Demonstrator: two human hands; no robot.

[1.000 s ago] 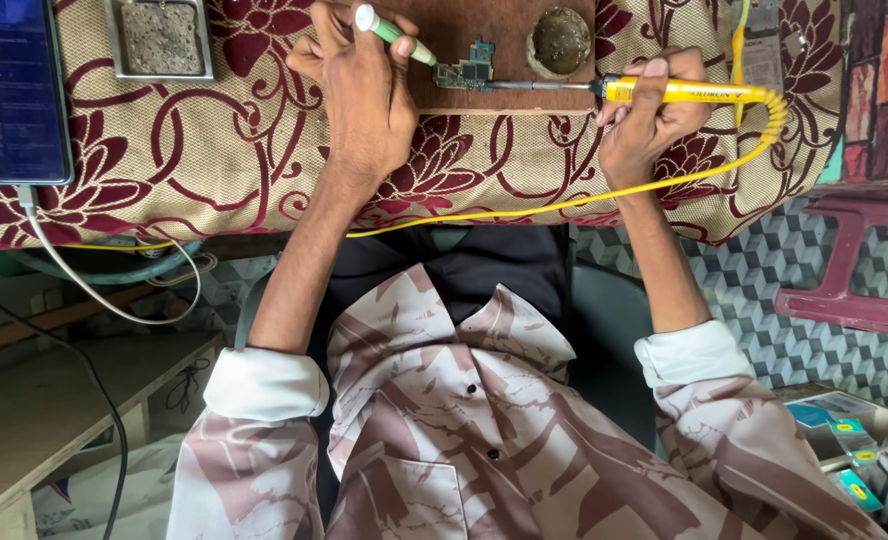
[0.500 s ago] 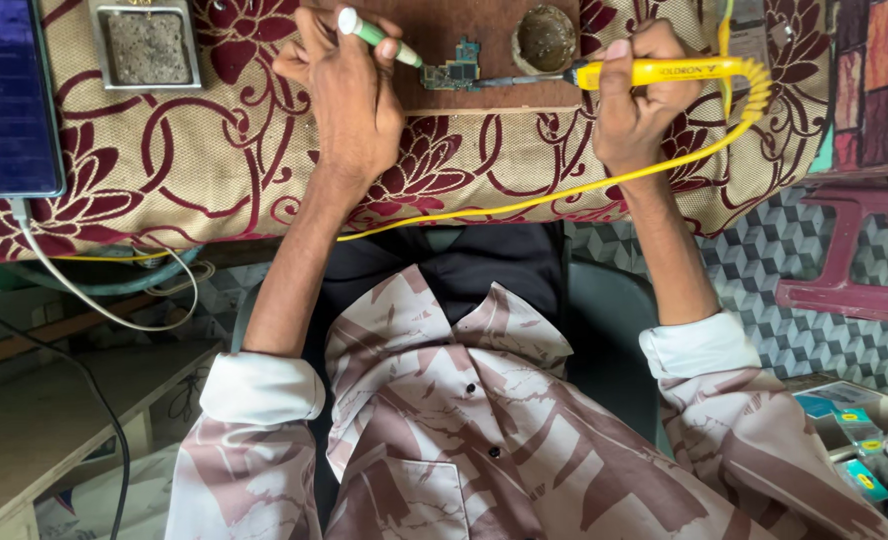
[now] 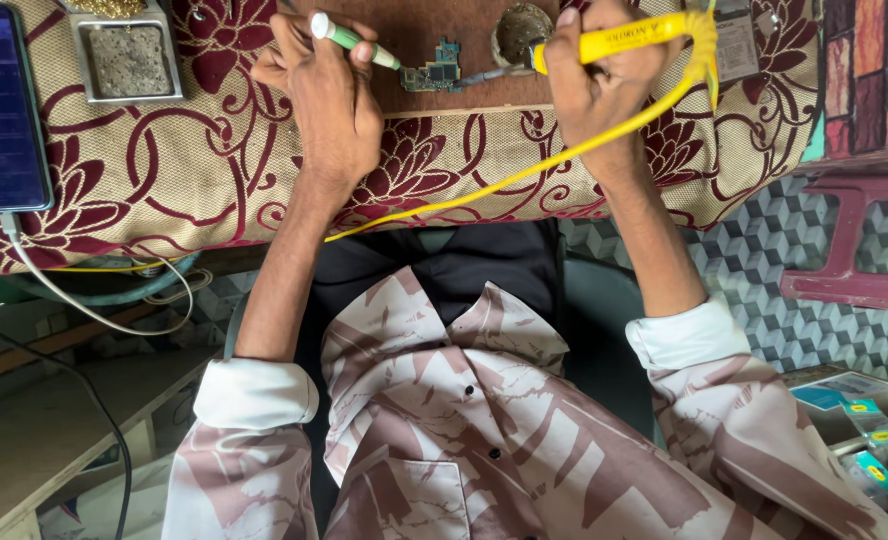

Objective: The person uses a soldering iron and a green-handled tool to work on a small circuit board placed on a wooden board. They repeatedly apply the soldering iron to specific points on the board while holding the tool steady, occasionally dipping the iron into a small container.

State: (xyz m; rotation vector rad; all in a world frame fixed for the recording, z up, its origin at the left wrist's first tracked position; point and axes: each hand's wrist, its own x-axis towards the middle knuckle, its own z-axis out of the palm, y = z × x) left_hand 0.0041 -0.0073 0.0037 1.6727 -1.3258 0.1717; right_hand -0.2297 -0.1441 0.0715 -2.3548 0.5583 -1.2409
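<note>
While two hands work, one small circuit board lies on a wooden board atop a maroon flowered cloth, grey patterned floor below; the left hand grips one green-tipped tool, the right hand clenches one yellow soldering iron, both tips meeting the circuit board between the fingers

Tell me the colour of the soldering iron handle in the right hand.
Yellow soldering iron handle, with matching yellow cord; head view.
</note>
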